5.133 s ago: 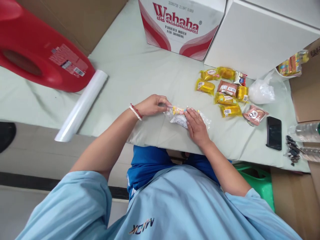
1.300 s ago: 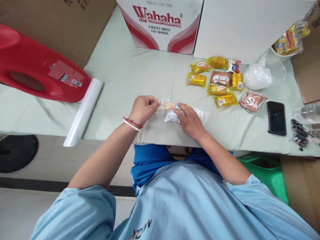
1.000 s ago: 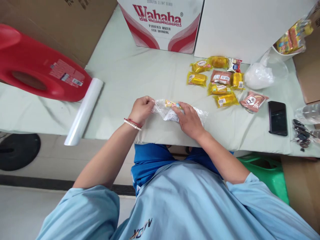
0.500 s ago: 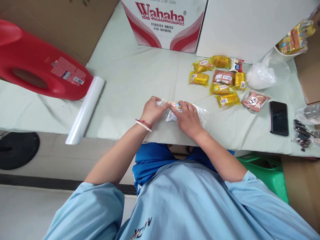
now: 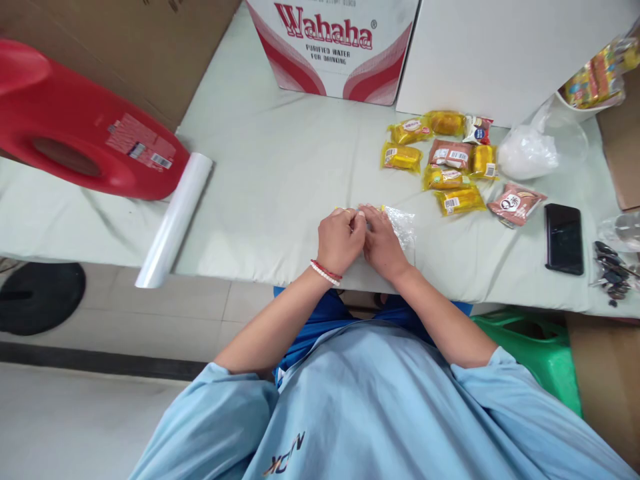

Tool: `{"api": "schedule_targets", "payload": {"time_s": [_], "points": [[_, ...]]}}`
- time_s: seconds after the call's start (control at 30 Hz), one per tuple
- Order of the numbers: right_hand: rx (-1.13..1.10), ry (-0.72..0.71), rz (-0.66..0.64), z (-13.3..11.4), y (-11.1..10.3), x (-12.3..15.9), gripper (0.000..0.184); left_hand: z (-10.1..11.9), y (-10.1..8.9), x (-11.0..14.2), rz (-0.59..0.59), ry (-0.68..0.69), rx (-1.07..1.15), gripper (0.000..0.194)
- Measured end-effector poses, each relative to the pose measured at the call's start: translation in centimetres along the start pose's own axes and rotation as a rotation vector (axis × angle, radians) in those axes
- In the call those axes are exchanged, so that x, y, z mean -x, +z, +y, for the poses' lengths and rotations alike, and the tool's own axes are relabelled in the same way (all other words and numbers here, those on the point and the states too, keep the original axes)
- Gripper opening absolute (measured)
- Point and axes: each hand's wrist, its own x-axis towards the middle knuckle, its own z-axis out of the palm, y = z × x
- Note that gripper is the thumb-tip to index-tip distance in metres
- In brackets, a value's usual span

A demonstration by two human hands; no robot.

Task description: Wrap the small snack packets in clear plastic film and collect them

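My left hand point(image 5: 341, 240), with a red and a white bracelet at the wrist, is closed with its fingers curled at the table's front edge. Against it, my right hand point(image 5: 383, 245) is bent over the same small snack packet, which the fingers almost wholly hide. Crinkled clear plastic film point(image 5: 401, 227) sticks out to the right from under my right hand. Further right lie several yellow snack packets point(image 5: 460, 199) and a brown snack packet point(image 5: 517, 204), apart from both hands.
A roll of clear film point(image 5: 175, 223) lies at left by a red jug point(image 5: 90, 127). A Wahaha carton point(image 5: 340, 60) stands at the back. To the right are a knotted plastic bag point(image 5: 530, 153), a black phone point(image 5: 564, 239) and a bowl of packets point(image 5: 583, 110). A green stool point(image 5: 545, 360) stands below.
My left hand has moved right, over the packet and up against my right hand, and its fingers have curled in. The packet's printed label is now covered. The view has shifted slightly.
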Motion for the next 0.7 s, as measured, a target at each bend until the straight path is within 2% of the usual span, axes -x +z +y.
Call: {"api": "schedule_targets", "payload": {"time_s": [0.1, 0.2, 0.27, 0.4, 0.47, 0.6, 0.63, 0.7], "points": [[-0.151, -0.013, 0.030, 1.0, -0.1, 0.3, 0.055, -1.0, 0.7, 0.5, -0.018, -0.017, 0.239, 0.033], [-0.323, 0.058, 0.080, 1.1, -0.7, 0.3, 0.070, -2.2, 0.8, 0.2, -0.081, -0.060, 0.294, 0.035], [-0.419, 0.089, 0.078, 1.1, -1.2, 0.1, 0.073, -2.5, 1.0, 0.0, -0.113, -0.037, 0.206, 0.033], [-0.588, 0.072, 0.042, 2.1, -2.4, -0.1, 0.065, -1.6, 1.7, 0.6, -0.154, 0.086, -0.110, 0.027], [-0.634, 0.135, 0.096, 3.3, -3.5, 0.2, 0.063, -1.0, 2.2, 1.3, -0.155, 0.077, -0.223, 0.027], [-0.424, 0.358, 0.340, 6.4, -6.4, 1.2, 0.049, -0.8, 3.1, 2.3, -0.134, 0.082, -0.269, 0.031], [-0.347, 0.389, 0.366, 7.1, -6.9, 1.4, 0.048, -1.0, 3.2, 2.4, -0.115, 0.097, -0.270, 0.031], [-0.221, 0.419, 0.339, 8.0, -7.3, 1.5, 0.051, -1.2, 3.4, 2.4, -0.080, 0.124, -0.275, 0.032]]}}
